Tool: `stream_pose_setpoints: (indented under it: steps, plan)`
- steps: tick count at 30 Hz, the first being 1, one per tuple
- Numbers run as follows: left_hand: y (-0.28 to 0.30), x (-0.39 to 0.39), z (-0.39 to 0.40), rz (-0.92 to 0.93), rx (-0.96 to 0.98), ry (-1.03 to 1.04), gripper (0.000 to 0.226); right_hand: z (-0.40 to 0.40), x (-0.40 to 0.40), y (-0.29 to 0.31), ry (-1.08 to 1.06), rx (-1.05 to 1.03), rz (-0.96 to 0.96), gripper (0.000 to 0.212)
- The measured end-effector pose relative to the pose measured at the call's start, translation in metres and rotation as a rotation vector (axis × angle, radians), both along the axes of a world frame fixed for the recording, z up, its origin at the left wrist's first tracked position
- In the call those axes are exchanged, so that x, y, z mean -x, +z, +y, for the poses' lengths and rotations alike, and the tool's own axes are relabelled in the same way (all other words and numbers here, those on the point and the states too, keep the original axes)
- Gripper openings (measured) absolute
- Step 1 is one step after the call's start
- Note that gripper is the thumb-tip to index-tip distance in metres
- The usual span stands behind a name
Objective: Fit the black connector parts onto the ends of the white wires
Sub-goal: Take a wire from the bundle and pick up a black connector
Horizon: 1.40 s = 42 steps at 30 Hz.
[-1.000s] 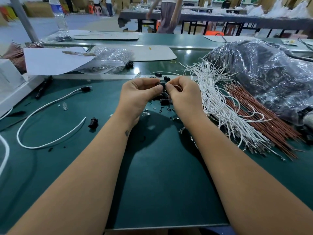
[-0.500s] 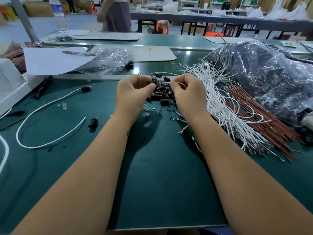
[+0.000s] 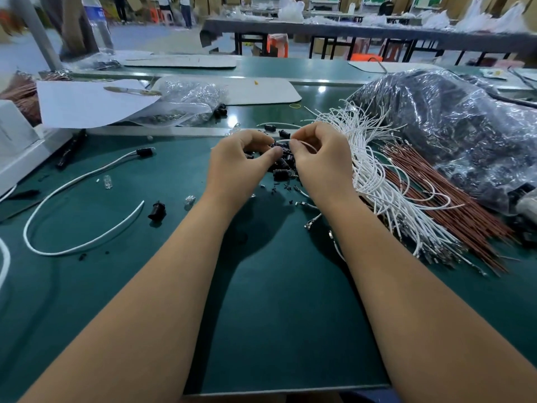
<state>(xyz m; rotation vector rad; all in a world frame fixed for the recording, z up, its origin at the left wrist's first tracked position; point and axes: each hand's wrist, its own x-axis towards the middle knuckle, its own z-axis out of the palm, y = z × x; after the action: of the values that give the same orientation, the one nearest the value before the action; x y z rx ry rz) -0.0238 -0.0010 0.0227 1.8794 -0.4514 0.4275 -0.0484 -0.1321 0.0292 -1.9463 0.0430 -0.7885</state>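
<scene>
White wires [image 3: 374, 181] lie fanned in a thick bundle on the green mat [image 3: 276, 301], just right of the right hand [image 3: 322, 161], with a sheaf of reddish-brown wires [image 3: 453, 205] beside them. Black connector parts [image 3: 283, 167] sit in a small heap between the two hands. The right hand pinches one white wire [image 3: 286, 141] at its end; the left hand [image 3: 241, 167] is curled with thumb and fingers closed toward the heap — what it holds is hidden by its own fingers.

Farther left rest a long white cable [image 3: 72, 187] with a black end fitted and one loose black connector [image 3: 157, 212]. Crumpled clear plastic bags [image 3: 453, 126] rise at the right, another small clear bag [image 3: 189, 103] behind. Beyond the bench stand a water bottle [image 3: 98, 21] and long tables — the far room is blurred.
</scene>
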Motion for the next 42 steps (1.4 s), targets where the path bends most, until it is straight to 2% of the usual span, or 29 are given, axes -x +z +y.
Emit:
stream_pose_setpoints:
  steps: [5,13,17,20,25,28,30,32,35,38,40,42]
  plan:
    - [-0.002,-0.004,0.0,-0.052,0.003,0.03,0.007,0.004,0.002,0.0,0.034,0.054,-0.045,0.015]
    - [0.0,0.0,0.003,-0.257,-0.175,0.099,0.012,0.004,0.003,0.0,0.023,0.096,-0.042,0.014]
    - [0.003,0.003,0.0,-0.021,0.015,-0.071,0.017,0.002,0.003,0.0,0.02,0.079,-0.037,0.014]
    - [0.004,0.001,0.0,0.129,0.105,-0.116,0.023,0.003,0.003,-0.001,0.018,0.108,-0.043,0.016]
    - [0.005,-0.003,-0.002,0.259,0.22,-0.135,0.026,0.007,0.002,-0.003,0.029,0.126,-0.043,0.015]
    - [0.004,-0.003,-0.003,0.264,0.229,-0.158,0.023,0.009,0.001,-0.006,-0.017,0.129,-0.035,0.013]
    - [0.001,-0.003,-0.004,0.232,0.181,-0.11,0.022,0.007,0.0,-0.006,-0.089,0.131,-0.032,0.013]
    - [-0.003,-0.003,-0.003,0.146,0.045,-0.016,0.021,0.001,-0.001,-0.005,-0.177,0.09,-0.025,0.012]
    - [-0.009,-0.005,-0.002,-0.066,-0.277,0.059,0.009,-0.008,-0.002,-0.004,-0.261,0.043,-0.026,0.011]
    - [-0.013,-0.007,-0.006,-0.134,-0.663,0.046,0.028,-0.006,-0.002,-0.004,-0.259,0.043,-0.011,0.01]
    - [-0.014,-0.009,-0.007,-0.14,-0.727,0.068,0.031,-0.005,-0.003,-0.004,-0.248,0.046,0.0,0.01]
    - [-0.014,-0.011,-0.006,-0.152,-0.665,0.071,0.023,-0.005,-0.002,-0.004,-0.242,0.045,0.002,0.011]
